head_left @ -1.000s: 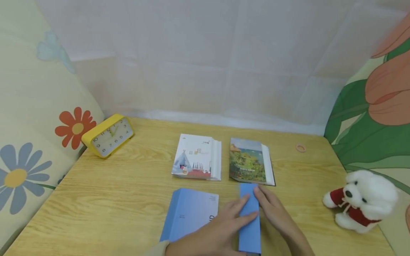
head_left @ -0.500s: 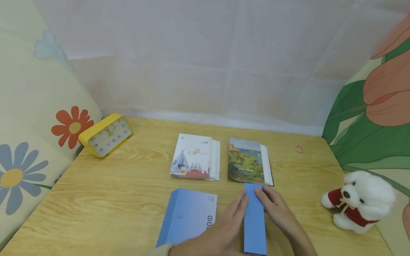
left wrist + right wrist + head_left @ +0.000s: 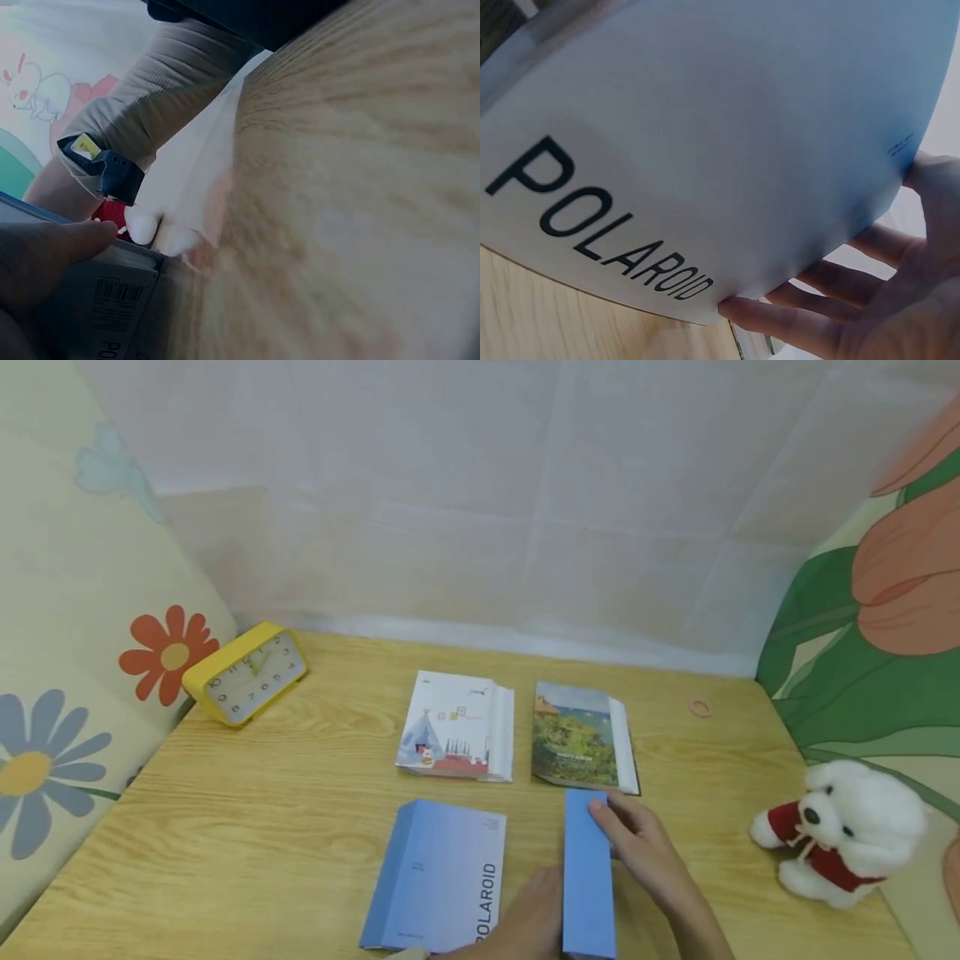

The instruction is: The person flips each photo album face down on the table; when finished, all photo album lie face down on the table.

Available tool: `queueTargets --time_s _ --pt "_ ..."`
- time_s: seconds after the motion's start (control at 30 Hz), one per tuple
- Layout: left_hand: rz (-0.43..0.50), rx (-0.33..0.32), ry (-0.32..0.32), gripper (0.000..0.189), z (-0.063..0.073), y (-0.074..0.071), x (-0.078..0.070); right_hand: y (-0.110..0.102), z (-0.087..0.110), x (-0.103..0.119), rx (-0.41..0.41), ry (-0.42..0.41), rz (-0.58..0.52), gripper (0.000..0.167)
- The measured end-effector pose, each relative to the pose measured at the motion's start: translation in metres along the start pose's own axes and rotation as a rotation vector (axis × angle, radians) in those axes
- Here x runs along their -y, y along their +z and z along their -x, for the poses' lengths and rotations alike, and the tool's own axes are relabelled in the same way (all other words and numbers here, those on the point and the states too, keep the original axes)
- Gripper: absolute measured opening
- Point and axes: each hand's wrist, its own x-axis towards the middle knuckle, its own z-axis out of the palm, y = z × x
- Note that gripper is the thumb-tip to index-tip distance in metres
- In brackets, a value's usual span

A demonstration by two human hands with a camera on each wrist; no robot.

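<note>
A blue photo album (image 3: 588, 877) stands on its edge on the table, spine up, at the near right of centre. My right hand (image 3: 643, 847) grips its far end, thumb on the spine and fingers round the far side. In the right wrist view those fingers meet the edge of the cover lettered POLAROID (image 3: 615, 217). Low at the album's left side is my left hand (image 3: 531, 910), its fingertips hidden in the head view. The left wrist view shows its thumb (image 3: 75, 241) over the album's edge, by a barcode. A matching blue album (image 3: 446, 868) lies flat to the left.
Behind lie a white illustrated album (image 3: 450, 718) and an album with a garden-painting cover (image 3: 573, 735). A yellow clock (image 3: 247, 672) stands at the back left. On the right are a pink ring (image 3: 700, 707) and a white plush dog (image 3: 862, 827) in red.
My left hand has left the top of the spine and moved down the album's left side. The album shifted right, then slightly back left. My right hand kept its hold at the far end.
</note>
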Motion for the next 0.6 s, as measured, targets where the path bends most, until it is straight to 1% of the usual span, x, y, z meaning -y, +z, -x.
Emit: queueTargets --time_s 0.03,0.07,0.13,0.23,0.3,0.33,0.4,0.43,0.5,0.57,0.6 --pt "-0.055 0.002 -0.022 0.077 0.002 0.001 0.0 0.0 0.0 0.0 0.0 -0.001 -0.007 0.045" --pt "-0.08 -0.005 -0.026 0.084 0.002 0.001 0.0 0.0 -0.001 -0.001 0.001 0.0 -0.012 0.045" --pt "-0.139 -0.001 -0.059 0.098 0.001 -0.002 -0.002 -0.001 -0.001 -0.001 0.017 -0.004 -0.04 0.047" --pt "-0.233 0.044 -0.127 0.114 -0.001 -0.009 -0.008 -0.007 -0.001 -0.004 0.035 0.001 -0.062 0.055" --pt "-0.291 0.078 -0.166 0.121 -0.002 -0.014 -0.012 -0.012 0.0 -0.006 0.053 -0.015 -0.083 0.057" --pt "-0.3 0.083 -0.168 0.122 -0.002 -0.015 -0.013 -0.016 0.001 -0.007 0.061 -0.034 -0.087 0.057" --pt "-0.319 0.078 -0.155 0.123 -0.002 -0.017 -0.014 -0.022 0.003 -0.007 0.051 -0.067 -0.068 0.054" --pt "-0.324 0.078 -0.148 0.123 -0.002 -0.017 -0.014 -0.025 0.004 -0.007 0.051 -0.091 -0.049 0.05" --pt "-0.341 0.091 -0.159 0.12 -0.002 -0.017 -0.014 -0.031 0.006 -0.007 0.027 -0.12 0.034 0.045" --pt "-0.372 0.117 -0.173 0.117 -0.004 -0.017 -0.013 -0.035 0.008 -0.007 -0.001 -0.118 0.155 0.046" --pt "-0.395 0.137 -0.178 0.115 -0.005 -0.017 -0.013 -0.037 0.008 -0.007 0.0 -0.111 0.214 0.048"
